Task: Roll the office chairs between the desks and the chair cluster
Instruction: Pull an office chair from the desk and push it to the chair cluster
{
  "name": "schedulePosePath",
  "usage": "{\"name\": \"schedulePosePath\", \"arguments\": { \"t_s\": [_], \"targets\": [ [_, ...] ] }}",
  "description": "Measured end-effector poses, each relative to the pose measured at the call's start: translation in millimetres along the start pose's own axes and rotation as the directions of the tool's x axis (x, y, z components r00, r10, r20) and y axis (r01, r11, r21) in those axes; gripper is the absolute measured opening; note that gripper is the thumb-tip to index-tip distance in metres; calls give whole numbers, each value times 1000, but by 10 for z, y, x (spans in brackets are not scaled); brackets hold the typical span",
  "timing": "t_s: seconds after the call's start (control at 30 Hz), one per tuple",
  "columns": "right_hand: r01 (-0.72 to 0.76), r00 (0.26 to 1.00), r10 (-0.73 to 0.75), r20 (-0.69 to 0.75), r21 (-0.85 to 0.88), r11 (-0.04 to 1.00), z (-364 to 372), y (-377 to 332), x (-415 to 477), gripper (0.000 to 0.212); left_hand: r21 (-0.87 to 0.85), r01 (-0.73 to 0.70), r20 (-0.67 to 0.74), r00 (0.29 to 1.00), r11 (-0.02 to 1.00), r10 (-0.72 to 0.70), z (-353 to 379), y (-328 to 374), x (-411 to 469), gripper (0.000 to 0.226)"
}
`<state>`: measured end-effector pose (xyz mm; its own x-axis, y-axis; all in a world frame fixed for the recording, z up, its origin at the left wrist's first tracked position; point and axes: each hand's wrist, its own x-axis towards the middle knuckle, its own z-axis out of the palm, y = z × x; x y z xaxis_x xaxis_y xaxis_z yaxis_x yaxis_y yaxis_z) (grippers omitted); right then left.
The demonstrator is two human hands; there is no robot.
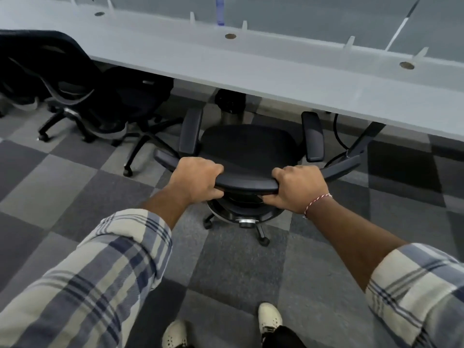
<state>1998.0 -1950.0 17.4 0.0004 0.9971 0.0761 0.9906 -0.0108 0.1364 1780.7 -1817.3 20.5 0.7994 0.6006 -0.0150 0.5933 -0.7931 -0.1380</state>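
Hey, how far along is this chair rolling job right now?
Looks done: a mesh-backed chair and a second chair stand at the desk on the left. In hand: left hand and right hand grip the backrest of the chair in front, which faces the desk. Left: rolling this one into place.

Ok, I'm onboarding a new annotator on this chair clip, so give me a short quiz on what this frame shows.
1. True or false: only the left hand grips the chair.
2. Which part do the hands grip? A) an armrest B) the backrest top C) the seat
3. Fill in: more chairs stand at the desk on the person's ____.
Key: 1 false, the right hand grips it too; 2 B; 3 left.
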Motion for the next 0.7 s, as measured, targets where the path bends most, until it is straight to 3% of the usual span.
{"name": "schedulePosePath", "arguments": {
  "t_s": [0.2,0.4,0.57,0.7],
  "targets": [
    [-155,987,155,35,-1,988,-86,-634,74,53,-20,-133,-32,991,991,133,87,-527,-149,30],
    [-279,957,279,75,0,960,-246,-1268,6,55,16,-319,-53,946,948,319,63,-866,-388,50],
    [-356,933,354,61,15,934,-352,-1780,-8,55,31,-416,-110,902,909,416,18,-1067,-604,36],
    [-390,920,390,32,25,920,-335,-2193,-64,52,39,-476,-174,862,878,475,140,-1297,-795,40]
  ]
}}
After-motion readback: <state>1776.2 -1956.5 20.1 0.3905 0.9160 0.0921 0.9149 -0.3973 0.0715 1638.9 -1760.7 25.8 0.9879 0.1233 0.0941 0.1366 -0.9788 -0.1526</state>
